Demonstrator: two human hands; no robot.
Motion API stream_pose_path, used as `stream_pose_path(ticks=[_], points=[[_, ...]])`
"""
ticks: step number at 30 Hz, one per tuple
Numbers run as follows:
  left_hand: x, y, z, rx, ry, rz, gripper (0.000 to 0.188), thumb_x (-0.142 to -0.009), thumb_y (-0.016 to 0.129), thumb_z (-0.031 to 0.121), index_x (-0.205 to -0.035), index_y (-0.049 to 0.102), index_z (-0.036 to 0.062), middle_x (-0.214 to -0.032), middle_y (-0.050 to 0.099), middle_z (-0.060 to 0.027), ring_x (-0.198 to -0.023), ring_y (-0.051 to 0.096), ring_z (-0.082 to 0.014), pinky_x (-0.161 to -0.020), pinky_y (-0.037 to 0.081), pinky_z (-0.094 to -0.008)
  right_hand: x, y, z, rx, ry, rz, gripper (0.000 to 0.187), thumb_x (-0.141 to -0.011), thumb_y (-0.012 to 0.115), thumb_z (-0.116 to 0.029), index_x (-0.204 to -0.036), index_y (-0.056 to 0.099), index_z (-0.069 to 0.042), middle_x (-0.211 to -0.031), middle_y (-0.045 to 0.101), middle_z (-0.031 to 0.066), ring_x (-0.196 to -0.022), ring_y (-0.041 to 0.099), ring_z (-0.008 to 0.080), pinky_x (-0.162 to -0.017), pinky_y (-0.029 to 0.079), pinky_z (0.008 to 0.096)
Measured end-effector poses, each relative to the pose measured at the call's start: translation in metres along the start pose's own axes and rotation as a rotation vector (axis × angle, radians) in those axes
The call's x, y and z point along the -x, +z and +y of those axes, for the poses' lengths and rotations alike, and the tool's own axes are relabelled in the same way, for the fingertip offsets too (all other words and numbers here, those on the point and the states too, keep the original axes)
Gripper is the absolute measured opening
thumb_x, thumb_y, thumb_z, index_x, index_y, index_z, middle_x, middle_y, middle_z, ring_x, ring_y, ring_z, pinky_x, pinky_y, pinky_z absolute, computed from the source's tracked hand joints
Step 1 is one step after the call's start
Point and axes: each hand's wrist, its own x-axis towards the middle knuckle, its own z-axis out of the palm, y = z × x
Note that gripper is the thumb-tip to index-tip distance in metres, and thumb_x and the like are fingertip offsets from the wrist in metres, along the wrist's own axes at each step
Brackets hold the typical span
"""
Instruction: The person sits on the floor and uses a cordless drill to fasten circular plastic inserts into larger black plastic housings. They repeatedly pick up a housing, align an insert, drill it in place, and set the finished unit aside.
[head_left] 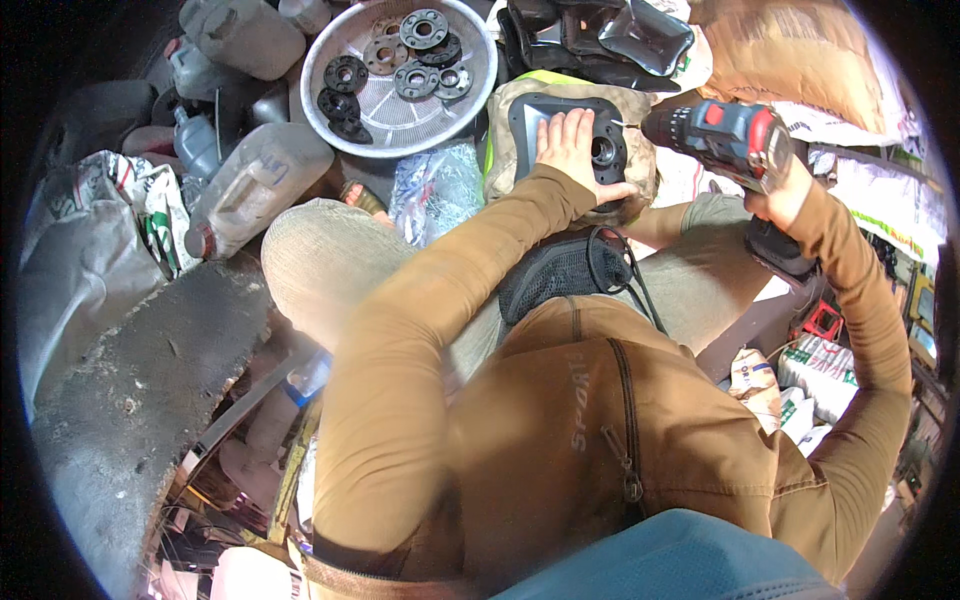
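My left hand (568,150) lies flat with fingers stretched over a round black flange (612,142) that has a centre hole. The flange rests on a black square-edged plastic piece (527,112), which sits on a patterned cushion-like bundle (506,172) in front of me. My right hand (785,198) grips a cordless drill (715,135) in dark grey, blue and red. The drill points left, its thin bit (628,125) close to the flange's upper right rim. Whether the bit touches the flange, I cannot tell.
A white mesh basket (312,90) with several loose flanges stands beyond my left hand. Glossy black plastic pieces (600,40) are piled at the far side. Dusty jugs (262,185) crowd the left. A large brown sack (790,55) lies far right, and a dark slab (140,390) lies near left.
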Motion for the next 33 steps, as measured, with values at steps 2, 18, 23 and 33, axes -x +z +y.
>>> stream_pose_path(ticks=[2,18,23,33], points=[[-0.003,0.000,0.003,-0.036,0.013,0.009,0.111,-0.056,0.069,0.068,-0.135,0.029,0.0015,-0.136,0.032,-0.0182,-0.130,0.024,-0.0370,-0.109,0.011,-0.0541,0.022,0.006,0.038,-0.010,-0.201,0.104,0.052,-0.061,0.066,-0.002,-0.111,0.053,-0.003,-0.110,0.051,0.0092,-0.103,0.046,0.0186,-0.094,0.036,0.0342],[0.004,-0.043,0.052,0.065,0.622,0.089,0.054,-0.062,0.078,0.039,-0.109,0.064,0.0170,-0.117,0.057,-0.0016,-0.113,0.044,-0.0306,-0.096,0.034,-0.0443,0.176,0.112,0.096,-0.436,-0.006,0.325,0.043,-0.067,0.061,0.006,-0.109,0.055,-0.001,-0.087,0.060,0.0092,-0.077,0.058,0.0176,-0.069,0.048,0.0309],[0.014,-0.029,0.080,0.247,0.555,0.001,0.036,-0.068,0.076,0.034,-0.100,0.068,0.0186,-0.102,0.064,0.0019,-0.106,0.050,-0.0241,-0.094,0.032,-0.0403,0.185,0.108,0.088,-0.289,-0.150,0.272,0.023,-0.073,0.059,0.002,-0.096,0.057,0.002,-0.069,0.058,0.0063,-0.060,0.056,0.0145,-0.056,0.046,0.0288],[0.001,-0.046,0.052,0.162,0.556,0.141,0.013,-0.066,0.076,0.022,-0.077,0.071,0.0176,-0.080,0.067,0.0022,-0.087,0.057,-0.0167,-0.083,0.037,-0.0348,0.206,0.113,0.074,-0.543,0.049,0.323,0.021,-0.072,0.056,0.002,-0.092,0.058,0.001,-0.071,0.059,0.0062,-0.063,0.057,0.0152,-0.058,0.048,0.0296]])
